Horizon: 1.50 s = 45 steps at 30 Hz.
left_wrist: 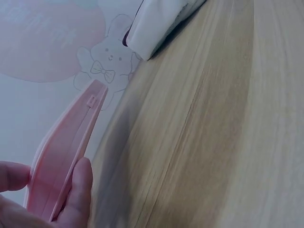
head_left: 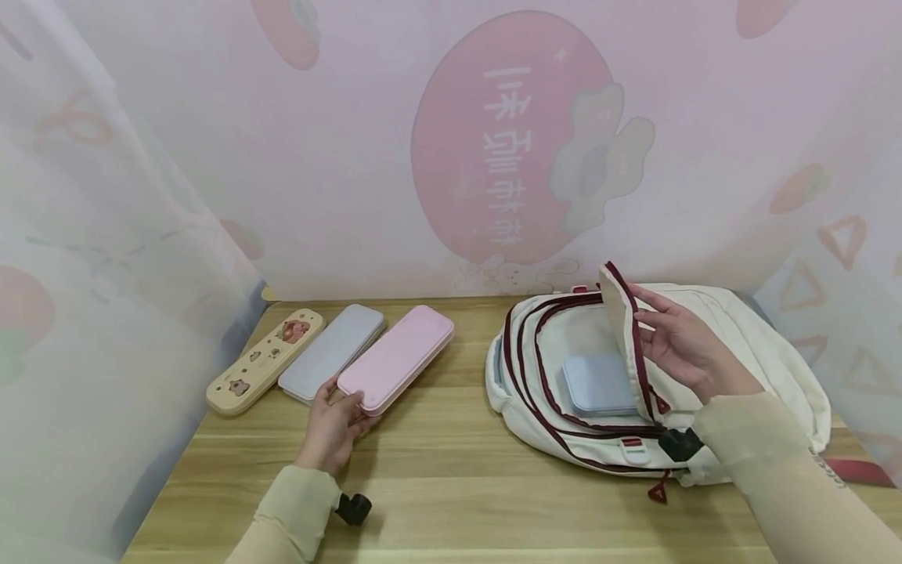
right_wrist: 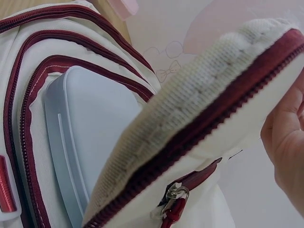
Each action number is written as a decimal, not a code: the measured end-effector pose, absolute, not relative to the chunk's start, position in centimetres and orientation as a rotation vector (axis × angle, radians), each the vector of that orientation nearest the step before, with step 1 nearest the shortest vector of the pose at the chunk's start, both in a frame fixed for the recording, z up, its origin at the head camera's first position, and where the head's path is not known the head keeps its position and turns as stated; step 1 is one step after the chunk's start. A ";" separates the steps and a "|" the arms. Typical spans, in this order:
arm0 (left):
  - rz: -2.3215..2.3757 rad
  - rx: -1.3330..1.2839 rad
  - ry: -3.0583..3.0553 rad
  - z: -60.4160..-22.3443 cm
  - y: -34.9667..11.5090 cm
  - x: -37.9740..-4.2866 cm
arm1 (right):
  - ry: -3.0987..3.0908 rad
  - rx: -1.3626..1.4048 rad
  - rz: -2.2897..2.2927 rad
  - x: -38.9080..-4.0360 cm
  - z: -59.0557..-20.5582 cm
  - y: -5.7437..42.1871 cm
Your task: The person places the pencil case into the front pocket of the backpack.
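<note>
My left hand grips the near end of a pink pencil case, thumb on one face and fingers on the other. The left wrist view shows the case tilted, with its far end raised off the wooden table. On the right, my right hand holds up the front pocket flap of a white backpack with dark red zippers. Inside that pocket lies a light blue case, partly behind the flap. In the right wrist view the flap hides part of the fingers.
A grey-blue pencil case and a cream one with cartoon animals lie side by side left of the pink case. A printed curtain stands behind the wooden table. A zipper pull hangs at the backpack's near edge.
</note>
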<state>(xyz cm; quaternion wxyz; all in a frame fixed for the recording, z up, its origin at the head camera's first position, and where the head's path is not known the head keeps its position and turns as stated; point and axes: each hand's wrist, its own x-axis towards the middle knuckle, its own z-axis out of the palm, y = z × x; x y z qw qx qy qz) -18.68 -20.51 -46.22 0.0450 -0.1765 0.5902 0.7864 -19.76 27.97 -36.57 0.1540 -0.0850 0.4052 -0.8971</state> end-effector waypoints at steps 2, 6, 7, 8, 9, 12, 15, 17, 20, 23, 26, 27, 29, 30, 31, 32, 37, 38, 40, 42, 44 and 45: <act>2.412 -0.538 1.788 -46.1 -20.5 -18.7 | 1.166 -0.240 -2.571 -19.8 -36.5 28.0; 2.440 -0.522 1.766 -45.7 -20.5 -18.8 | 1.174 -0.232 -2.569 -19.7 -36.4 28.0; 2.444 -0.516 1.764 -45.7 -20.4 -18.8 | 1.175 -0.228 -2.569 -19.7 -36.4 28.0; 2.444 -0.511 1.767 -45.6 -20.4 -18.9 | 1.175 -0.223 -2.569 -19.7 -36.4 28.0; 2.446 -0.502 1.768 -45.5 -20.3 -18.9 | 1.178 -0.220 -2.569 -19.7 -36.4 28.0; 2.437 -0.478 1.784 -45.3 -20.1 -19.0 | 1.185 -0.220 -2.563 -19.7 -36.4 27.9; 2.434 -0.457 1.778 -45.2 -19.9 -19.2 | 1.187 -0.231 -2.555 -19.7 -36.4 27.7; 2.430 -0.444 1.771 -45.0 -19.7 -19.2 | 1.188 -0.232 -2.550 -19.7 -36.3 27.6; 2.415 -0.421 1.767 -44.9 -19.3 -19.3 | 1.200 -0.219 -2.549 -19.8 -36.2 27.6; 2.401 -0.397 1.769 -44.6 -18.8 -19.3 | 1.212 -0.202 -2.550 -19.7 -36.1 27.6; 2.406 -0.389 1.755 -44.5 -18.3 -19.2 | 1.210 -0.202 -2.548 -19.8 -36.0 27.6; 2.409 -0.388 1.753 -44.5 -18.2 -19.2 | 1.206 -0.206 -2.547 -19.8 -36.0 27.5; 2.411 -0.387 1.747 -44.4 -17.9 -19.3 | 1.200 -0.214 -2.544 -19.9 -36.0 27.5; 2.407 -0.382 1.750 -44.4 -17.8 -19.2 | 1.197 -0.214 -2.544 -19.9 -36.0 27.5; 2.400 -0.373 1.757 -44.5 -17.7 -19.2 | 1.195 -0.213 -2.545 -19.9 -36.0 27.5; 2.392 -0.365 1.765 -44.5 -17.6 -19.2 | 1.193 -0.210 -2.545 -19.9 -35.9 27.5; 2.357 -0.332 1.794 -44.3 -17.2 -19.3 | 1.199 -0.195 -2.544 -19.9 -35.8 27.5; 2.355 -0.328 1.794 -44.3 -17.1 -19.4 | 1.201 -0.195 -2.544 -19.9 -35.8 27.6; 2.350 -0.323 1.799 -44.1 -16.9 -19.5 | 1.205 -0.194 -2.545 -19.8 -35.7 27.6; 2.348 -0.314 1.802 -44.0 -16.6 -19.7 | 1.203 -0.191 -2.548 -19.8 -35.7 27.6; 2.351 -0.303 1.802 -43.9 -16.4 -19.8 | 1.200 -0.192 -2.550 -19.7 -35.7 27.7; 2.353 -0.301 1.801 -43.8 -16.3 -19.8 | 1.199 -0.193 -2.551 -19.7 -35.7 27.7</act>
